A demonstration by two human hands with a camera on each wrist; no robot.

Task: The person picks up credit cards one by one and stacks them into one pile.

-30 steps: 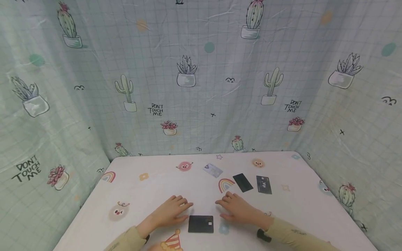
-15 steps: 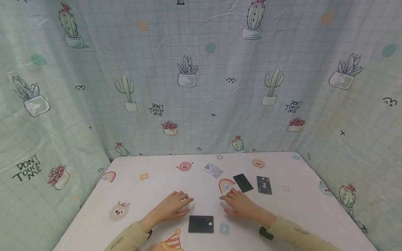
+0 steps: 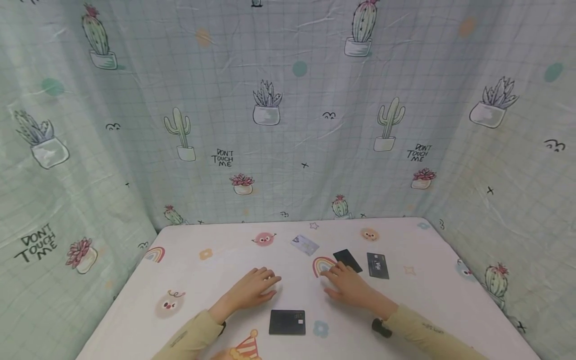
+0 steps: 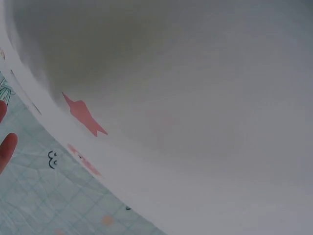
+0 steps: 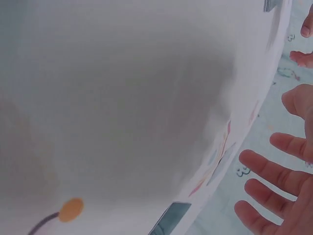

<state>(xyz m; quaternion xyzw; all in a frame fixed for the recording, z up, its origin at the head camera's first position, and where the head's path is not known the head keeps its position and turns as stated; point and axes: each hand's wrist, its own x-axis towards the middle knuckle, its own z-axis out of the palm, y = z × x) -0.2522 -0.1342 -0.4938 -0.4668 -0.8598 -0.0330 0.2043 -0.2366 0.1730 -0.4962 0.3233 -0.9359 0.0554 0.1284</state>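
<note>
My left hand (image 3: 253,290) is held over the white table with loosely bent fingers and nothing in them; two of its fingertips (image 4: 7,151) show at the left wrist view's edge. Nearest to it is a black card (image 3: 287,322) with a chip and "VIP" lettering, lying flat toward the front. My right hand (image 3: 350,287) is empty too, and the right wrist view shows its fingers (image 5: 276,174) spread apart. In the head view its fingertips overlap the lower edge of a second black card (image 3: 346,257); whether they touch it I cannot tell.
A grey "Vip" card (image 3: 377,265) lies right of the second black card. Farther back is a pale silver card (image 3: 305,245). The white tablecloth (image 3: 216,275) carries printed cartoon figures, and a cactus-print curtain (image 3: 288,140) stands around the back and sides.
Both hands have moved farther from me, and the right one also slightly rightward, now overlapping the second black card in view. The cards lie where they were.
</note>
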